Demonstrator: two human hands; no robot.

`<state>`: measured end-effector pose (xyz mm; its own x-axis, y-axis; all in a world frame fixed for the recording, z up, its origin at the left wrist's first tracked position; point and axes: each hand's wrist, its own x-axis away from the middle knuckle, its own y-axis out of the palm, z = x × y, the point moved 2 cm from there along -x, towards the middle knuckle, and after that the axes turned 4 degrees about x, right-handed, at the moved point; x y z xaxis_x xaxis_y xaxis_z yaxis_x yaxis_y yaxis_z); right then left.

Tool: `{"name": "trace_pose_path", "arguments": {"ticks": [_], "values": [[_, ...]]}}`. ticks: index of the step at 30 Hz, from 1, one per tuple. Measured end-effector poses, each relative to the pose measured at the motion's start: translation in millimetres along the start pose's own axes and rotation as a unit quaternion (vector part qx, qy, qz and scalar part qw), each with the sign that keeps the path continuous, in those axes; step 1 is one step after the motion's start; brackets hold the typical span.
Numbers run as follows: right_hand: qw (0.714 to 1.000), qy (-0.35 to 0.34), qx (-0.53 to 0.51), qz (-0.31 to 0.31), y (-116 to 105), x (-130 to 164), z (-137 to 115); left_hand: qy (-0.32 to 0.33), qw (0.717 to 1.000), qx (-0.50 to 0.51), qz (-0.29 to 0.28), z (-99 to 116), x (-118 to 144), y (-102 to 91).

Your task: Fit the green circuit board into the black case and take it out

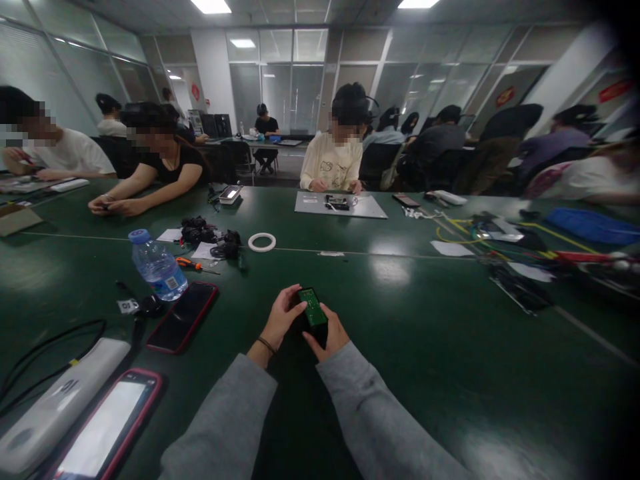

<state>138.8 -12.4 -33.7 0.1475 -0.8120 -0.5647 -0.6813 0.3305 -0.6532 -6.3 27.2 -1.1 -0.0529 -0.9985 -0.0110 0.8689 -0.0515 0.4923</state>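
Note:
Between my two hands is a small black case with a green circuit board [314,311] set in its upper face, held above the dark green table [400,387]. My left hand [281,317] grips its left side, thumb at the board's edge and fingers behind the far end. On the near right side, my right hand [334,331] is closed around the case, with thumb and forefinger along its edges. The underside of the case and the fingertips beneath it are hidden.
To the left lie a water bottle [157,267], a dark phone [184,317], a lit phone [107,427] and a white power bank [65,403]. Beyond are an orange screwdriver [193,265], a white tape ring [262,242] and black cables [200,232]. A person [334,157] sits opposite.

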Motion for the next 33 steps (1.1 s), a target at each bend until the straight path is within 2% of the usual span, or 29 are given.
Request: {"name": "trace_pose_path", "arguments": {"ticks": [3,9,15,22,29,33], "values": [[1.000,0.007,0.000,-0.005,-0.9,-0.4,1.0,-0.001,1.000,-0.009,-0.001,-0.5,0.2,-0.3],[1.000,-0.021,0.000,-0.004,-1.1,-0.3,0.5,0.002,1.000,0.013,0.003,-4.1,-2.2,-2.8],[0.999,0.000,0.054,-0.004,-1.9,0.3,-3.7,-0.012,0.999,0.042,0.013,-5.9,-3.0,-4.4],[0.996,0.001,0.086,-0.005,-3.5,-1.7,-9.2,-0.006,1.000,0.019,0.007,-2.4,-1.8,-2.0],[0.995,-0.047,0.086,0.026,-7.4,-0.8,-10.6,0.002,1.000,0.006,0.001,-2.0,-1.2,-2.6],[0.994,-0.066,0.084,0.035,-10.7,-1.3,-12.5,-0.008,1.000,0.025,0.017,-6.3,-3.0,-5.8]]}}
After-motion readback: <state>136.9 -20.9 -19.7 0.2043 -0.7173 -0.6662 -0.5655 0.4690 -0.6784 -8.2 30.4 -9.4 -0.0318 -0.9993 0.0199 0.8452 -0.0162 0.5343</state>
